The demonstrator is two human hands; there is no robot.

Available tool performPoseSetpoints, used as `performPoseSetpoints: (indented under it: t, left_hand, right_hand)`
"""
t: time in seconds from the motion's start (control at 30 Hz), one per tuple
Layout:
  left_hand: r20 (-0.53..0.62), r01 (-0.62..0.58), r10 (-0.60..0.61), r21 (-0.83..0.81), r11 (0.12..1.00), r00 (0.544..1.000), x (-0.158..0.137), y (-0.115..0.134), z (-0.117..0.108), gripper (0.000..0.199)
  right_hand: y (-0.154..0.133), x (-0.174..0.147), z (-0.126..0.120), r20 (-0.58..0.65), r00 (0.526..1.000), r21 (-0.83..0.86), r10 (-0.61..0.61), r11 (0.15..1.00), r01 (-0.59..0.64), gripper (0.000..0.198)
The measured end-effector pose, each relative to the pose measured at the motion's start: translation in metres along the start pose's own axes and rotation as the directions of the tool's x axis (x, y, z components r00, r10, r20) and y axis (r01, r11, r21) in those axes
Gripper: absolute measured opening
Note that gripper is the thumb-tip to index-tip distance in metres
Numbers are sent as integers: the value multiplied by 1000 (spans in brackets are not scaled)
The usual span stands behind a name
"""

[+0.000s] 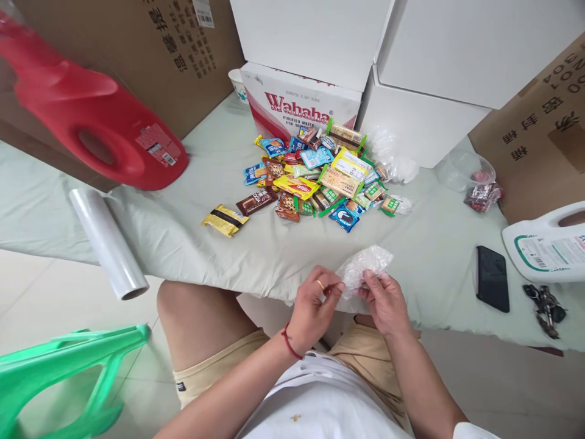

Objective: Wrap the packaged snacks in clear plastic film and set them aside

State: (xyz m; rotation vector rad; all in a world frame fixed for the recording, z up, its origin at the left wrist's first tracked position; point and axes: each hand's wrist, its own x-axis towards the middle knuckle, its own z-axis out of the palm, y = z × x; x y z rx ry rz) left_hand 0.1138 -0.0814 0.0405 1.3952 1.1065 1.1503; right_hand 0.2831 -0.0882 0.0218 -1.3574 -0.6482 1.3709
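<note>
Between my two hands is a crumpled clear plastic bag (367, 263), held over the front edge of the table. My right hand (386, 300) grips its right side with thumb and fingers closed. My left hand (319, 305), wearing a ring and a red cord at the wrist, pinches at the bag's left edge. Beyond them lies a heap of small wrapped snacks (315, 174). A yellow packet (225, 220) and a brown wafer packet (256, 200) lie at its left side. More crumpled clear bags (393, 155) rest behind the heap on the right.
A red jug (105, 122) and a plastic film roll (109, 244) are at left; a green stool (68, 378) stands below. White boxes (311, 36) and a Wahaha carton (297, 100) stand behind. At right are a phone (492, 278), keys (545, 308), a white jug (548, 247) and a clear tub (457, 174).
</note>
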Motion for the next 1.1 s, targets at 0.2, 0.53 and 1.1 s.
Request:
performPoseSetpoints:
  t: [0.2,0.53,1.1]
  left_hand:
    - [-53,72,-78,-116,991,996,2,-1,-6,30]
    - [-73,409,-542,-576,708,837,16,-9,-28,33]
    - [79,260,-273,147,954,959,11,25,-4,29]
  right_hand:
    - [-4,-4,-4,163,984,-44,79,996,-72,41]
    - [-12,-4,-29,239,962,-2,129,991,-133,36]
    - [-13,-13,-15,390,921,-259,23,962,86,27]
